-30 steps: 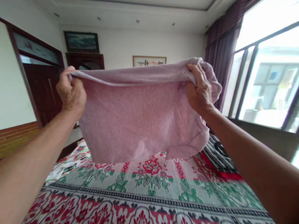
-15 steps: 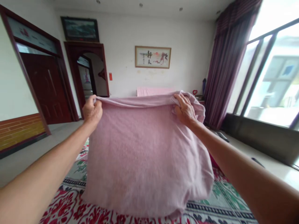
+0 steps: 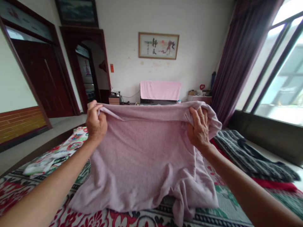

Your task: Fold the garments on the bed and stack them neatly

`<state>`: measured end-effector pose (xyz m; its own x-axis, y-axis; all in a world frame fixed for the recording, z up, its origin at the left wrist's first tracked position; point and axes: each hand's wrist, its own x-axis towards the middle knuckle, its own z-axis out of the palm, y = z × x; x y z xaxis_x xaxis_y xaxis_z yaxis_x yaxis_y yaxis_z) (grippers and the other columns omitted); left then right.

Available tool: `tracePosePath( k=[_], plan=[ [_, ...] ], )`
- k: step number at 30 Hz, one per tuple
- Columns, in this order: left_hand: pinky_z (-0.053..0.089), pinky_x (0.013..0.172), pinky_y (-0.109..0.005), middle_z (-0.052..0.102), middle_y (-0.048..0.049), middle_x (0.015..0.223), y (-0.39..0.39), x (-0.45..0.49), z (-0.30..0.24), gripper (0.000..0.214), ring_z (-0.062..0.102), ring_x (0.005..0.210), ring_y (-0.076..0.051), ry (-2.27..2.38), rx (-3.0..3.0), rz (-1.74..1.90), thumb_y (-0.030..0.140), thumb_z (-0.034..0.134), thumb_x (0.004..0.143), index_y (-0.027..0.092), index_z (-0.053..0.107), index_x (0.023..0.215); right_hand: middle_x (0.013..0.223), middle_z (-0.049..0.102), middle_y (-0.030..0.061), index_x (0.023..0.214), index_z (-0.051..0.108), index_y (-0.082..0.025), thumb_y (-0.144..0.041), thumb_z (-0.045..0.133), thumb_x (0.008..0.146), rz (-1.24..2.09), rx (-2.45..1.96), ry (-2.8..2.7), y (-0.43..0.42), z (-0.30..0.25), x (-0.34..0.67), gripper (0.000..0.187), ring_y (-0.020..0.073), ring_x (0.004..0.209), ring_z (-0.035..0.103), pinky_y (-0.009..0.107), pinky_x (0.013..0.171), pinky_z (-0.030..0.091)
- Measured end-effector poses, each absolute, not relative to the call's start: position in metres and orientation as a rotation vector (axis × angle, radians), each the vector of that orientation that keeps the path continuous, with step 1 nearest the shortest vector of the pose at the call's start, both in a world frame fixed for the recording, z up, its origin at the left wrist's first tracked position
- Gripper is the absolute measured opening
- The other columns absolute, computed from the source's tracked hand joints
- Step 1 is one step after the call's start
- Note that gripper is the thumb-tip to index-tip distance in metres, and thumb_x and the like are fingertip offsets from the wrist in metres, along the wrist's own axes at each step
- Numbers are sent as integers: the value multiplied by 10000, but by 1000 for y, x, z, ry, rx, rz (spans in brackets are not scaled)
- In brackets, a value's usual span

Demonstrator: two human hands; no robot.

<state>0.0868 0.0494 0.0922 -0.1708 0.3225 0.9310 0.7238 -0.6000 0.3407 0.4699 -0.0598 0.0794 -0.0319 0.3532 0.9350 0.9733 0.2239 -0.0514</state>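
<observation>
A pale mauve-pink knit garment is stretched between my hands, its upper edge folded over and roughly level. My left hand is closed on the top left corner. At the top right, my right hand grips a bunched part of the cloth, fingers over the fold. The lower part drapes onto a patterned red, white and green bed cover, with loose folds and a hanging piece at the lower right. Whether that piece is a sleeve, I cannot tell.
Folded printed cloth lies on the left of the bed. A dark striped knit garment rests on the right, over something red. Beyond the bed, pink cloth covers a dark object. A purple curtain hangs by the window.
Both hands have come down with the garment, and its lower part now crumples on the bed. The view has tilted downward, showing the folded clothes at both sides.
</observation>
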Motion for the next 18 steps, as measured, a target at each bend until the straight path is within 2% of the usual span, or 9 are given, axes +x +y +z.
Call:
tracePosePath(
  k=[2, 3, 5, 7, 10, 13, 16, 18],
  plan=[
    [256, 1170, -402, 359, -104, 1496, 75, 97, 104, 444, 285, 1408, -206, -1204, -1890, -1754, 209, 481, 840, 115, 491, 1274, 1546, 271, 77, 1441, 349, -229, -223, 434, 840, -815, -1316, -1569, -24, 93, 475, 608, 328, 1411, 186, 581, 1106, 222],
    [232, 1178, -427, 304, -135, 1522, 87, 102, 108, 563, 210, 1437, -238, -1258, -1975, -1691, 236, 560, 794, 90, 449, 1327, 1544, 269, 98, 1436, 357, -206, -227, 457, 823, -762, -1353, -1576, -5, 98, 478, 621, 351, 1400, 191, 599, 1085, 235],
    [266, 1155, -456, 274, -129, 1538, 109, 110, 109, 669, 176, 1446, -276, -1445, -2109, -1618, 262, 651, 724, 145, 448, 1350, 1533, 268, 140, 1440, 341, -175, -249, 527, 772, -537, -1484, -1648, 27, 100, 482, 697, 387, 1372, 231, 627, 1038, 286],
    [314, 1116, -467, 280, -129, 1535, 120, 114, 97, 682, 230, 1426, -302, -1613, -2122, -1553, 257, 651, 709, 163, 452, 1355, 1483, 344, 168, 1437, 337, -156, -227, 545, 728, -327, -1574, -1624, 46, 89, 486, 743, 375, 1338, 314, 590, 1030, 335],
    [372, 1061, -419, 403, -149, 1454, 114, 109, 59, 585, 414, 1320, -290, -1694, -2177, -1299, 205, 553, 740, 115, 493, 1314, 1388, 466, 168, 1410, 386, -166, -190, 530, 690, -257, -1659, -1551, 41, 54, 494, 735, 344, 1250, 452, 537, 1002, 396],
    [438, 976, -346, 638, -114, 1192, 92, 95, 17, 391, 585, 1118, -258, -1686, -2340, -1062, 189, 526, 716, 145, 649, 1085, 1274, 580, 147, 1297, 527, -192, -178, 502, 686, -272, -1723, -1597, 10, 17, 508, 611, 309, 1141, 555, 495, 957, 444],
    [470, 913, -338, 704, -90, 1040, 66, 79, -10, 288, 632, 1018, -258, -1849, -2443, -886, 272, 516, 727, 176, 686, 938, 1137, 666, 116, 1083, 664, -205, -207, 485, 721, -252, -1778, -1645, -27, -4, 521, 403, 283, 1037, 619, 458, 931, 466],
    [486, 878, -323, 714, -65, 1011, 51, 70, -17, 278, 643, 987, -250, -1870, -2580, -848, 361, 534, 729, 195, 689, 890, 1050, 699, 103, 980, 700, -202, -240, 475, 750, -184, -1788, -1634, -49, -7, 521, 323, 268, 956, 651, 441, 898, 483]
  ],
)
